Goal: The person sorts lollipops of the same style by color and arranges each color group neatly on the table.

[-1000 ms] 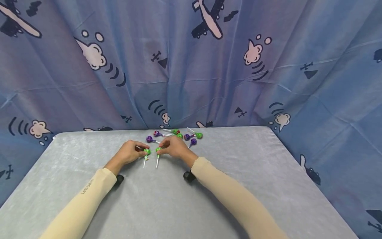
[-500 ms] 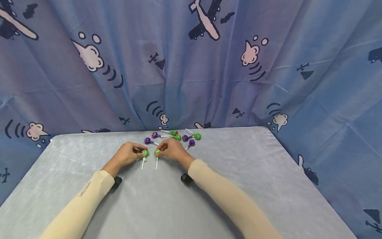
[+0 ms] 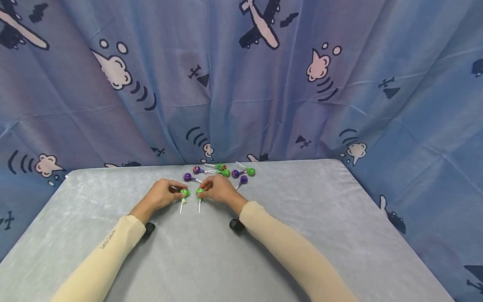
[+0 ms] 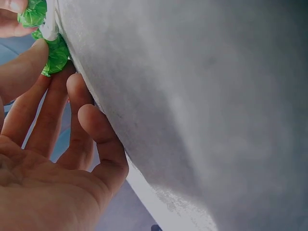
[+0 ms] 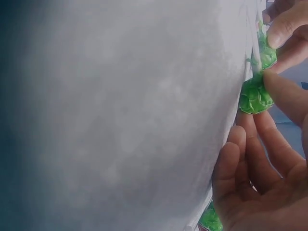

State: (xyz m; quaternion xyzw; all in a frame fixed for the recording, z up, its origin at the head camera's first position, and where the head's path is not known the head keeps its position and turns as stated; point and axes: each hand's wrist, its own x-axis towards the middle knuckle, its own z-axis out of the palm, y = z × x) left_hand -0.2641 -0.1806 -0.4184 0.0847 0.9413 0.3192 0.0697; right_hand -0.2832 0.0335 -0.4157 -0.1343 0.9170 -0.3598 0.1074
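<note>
My left hand (image 3: 163, 193) pinches the green-wrapped head of a lollipop (image 4: 57, 55) between thumb and fingers. A second green lollipop (image 5: 256, 96) is pinched the same way by my right hand (image 3: 220, 187). Both lollipops lie side by side on the grey cloth with a small gap between them, their white sticks pointing toward me. In the left wrist view the thumb covers part of the left lollipop's wrapper. The other fingers of each hand rest against the cloth.
Behind my hands, several purple lollipops (image 3: 187, 177) and green lollipops (image 3: 250, 171) lie scattered near the back edge of the grey-covered table (image 3: 302, 209). A blue curtain (image 3: 241, 105) with printed planes hangs just behind the table.
Both hands keep their pinch on the green lollipops and have barely moved. The whole head view has shifted slightly.
</note>
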